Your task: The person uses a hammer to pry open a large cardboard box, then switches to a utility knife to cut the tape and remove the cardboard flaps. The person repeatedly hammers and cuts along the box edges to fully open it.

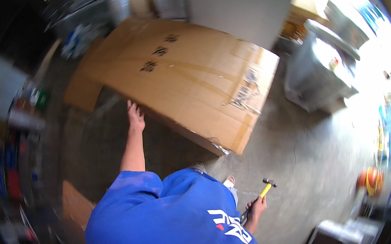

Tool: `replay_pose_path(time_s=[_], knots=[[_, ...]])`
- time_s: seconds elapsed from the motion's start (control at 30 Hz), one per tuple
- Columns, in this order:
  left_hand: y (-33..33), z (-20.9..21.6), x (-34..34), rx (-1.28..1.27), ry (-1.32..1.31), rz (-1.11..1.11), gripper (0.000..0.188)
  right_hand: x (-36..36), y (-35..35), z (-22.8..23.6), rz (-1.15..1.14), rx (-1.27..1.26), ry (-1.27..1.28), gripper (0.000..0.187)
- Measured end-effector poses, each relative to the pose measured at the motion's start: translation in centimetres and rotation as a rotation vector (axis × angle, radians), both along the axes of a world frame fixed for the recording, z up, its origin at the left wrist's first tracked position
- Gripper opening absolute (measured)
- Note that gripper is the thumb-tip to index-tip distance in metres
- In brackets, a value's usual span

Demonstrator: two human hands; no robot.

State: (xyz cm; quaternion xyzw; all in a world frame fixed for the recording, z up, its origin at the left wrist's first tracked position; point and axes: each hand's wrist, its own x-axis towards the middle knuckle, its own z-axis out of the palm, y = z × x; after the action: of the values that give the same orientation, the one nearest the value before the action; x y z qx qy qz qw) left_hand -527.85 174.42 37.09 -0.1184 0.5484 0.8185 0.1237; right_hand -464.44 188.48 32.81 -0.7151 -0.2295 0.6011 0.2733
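Note:
A large brown cardboard box [190, 75] fills the space in front of me, with dark markings and strips of tape on its top. My left hand [135, 116] reaches out to the near edge of the box, its fingers stretched against it. The left end of the box has a flap [82, 88] hanging outward. Low on my right, my right hand [257, 207] is closed round the handle of a hammer [265, 189] with a yellow-and-black grip and a dark metal head. The hammer is held apart from the box, its head pointing up and away from me.
A bulky plastic-wrapped item [319, 71] stands right of the box, and a grey panel [240, 7] rises behind it. Cluttered shelves [9, 160] line the left. An orange round object [371, 181] and a pale box [334, 236] sit at right. The floor [299, 154] is grey concrete.

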Motion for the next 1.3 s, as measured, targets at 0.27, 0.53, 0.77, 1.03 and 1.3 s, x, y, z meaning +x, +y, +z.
replay_pose_path(time_s=[0.27, 0.53, 0.77, 1.03, 1.3], knots=[[-13.1, -1.0, 24.4, -0.724, 0.262, -0.354, 0.038, 13.2, 14.2, -13.1, 1.102, -0.229, -0.239, 0.030], [-30.9, -3.7, 40.8, -0.791, -0.208, 0.553, 0.031, -7.5, 9.4, -8.6, 1.745, -0.085, -0.396, 0.037], [-49.7, -10.2, 50.8, -1.274, -0.276, 1.411, 0.018, -23.9, -3.5, -4.0, 2.101, 0.156, -0.347, 0.043], [-54.6, -12.4, 53.4, -1.448, -0.784, 1.324, 0.049, -33.8, -14.8, -2.1, 2.327, 0.371, -0.348, 0.050], [-57.0, -8.2, 48.9, -1.465, -0.675, 0.925, 0.024, -39.0, -14.2, -12.1, 2.426, 0.309, -0.551, 0.057]])
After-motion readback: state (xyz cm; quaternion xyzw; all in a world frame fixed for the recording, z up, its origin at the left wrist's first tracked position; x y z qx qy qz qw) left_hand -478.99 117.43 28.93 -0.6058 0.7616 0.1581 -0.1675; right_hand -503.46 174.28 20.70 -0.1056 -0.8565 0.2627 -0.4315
